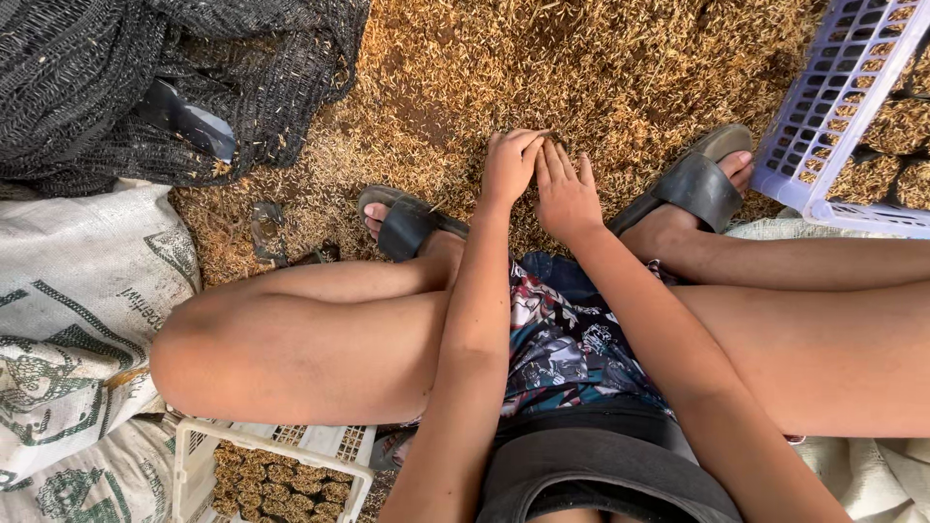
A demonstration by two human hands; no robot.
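I sit low with my knees apart and both arms reaching down between them to a ground covered in golden husks (542, 68). My left hand (511, 165) has its fingers curled together, pinching something small among the husks; what it is I cannot make out. My right hand (565, 194) lies right beside it, fingers together and pointing forward, touching the husks next to the left fingertips. Both feet wear dark sandals, the left sandal (407, 225) and the right sandal (699, 184), planted on either side of the hands.
A lilac plastic crate (823, 126) holding husk-filled cups stands at the upper right. A white crate (291, 446) with similar filled cups sits at the lower left. Printed white sacks (68, 320) lie on the left, dark netting (116, 87) at the upper left.
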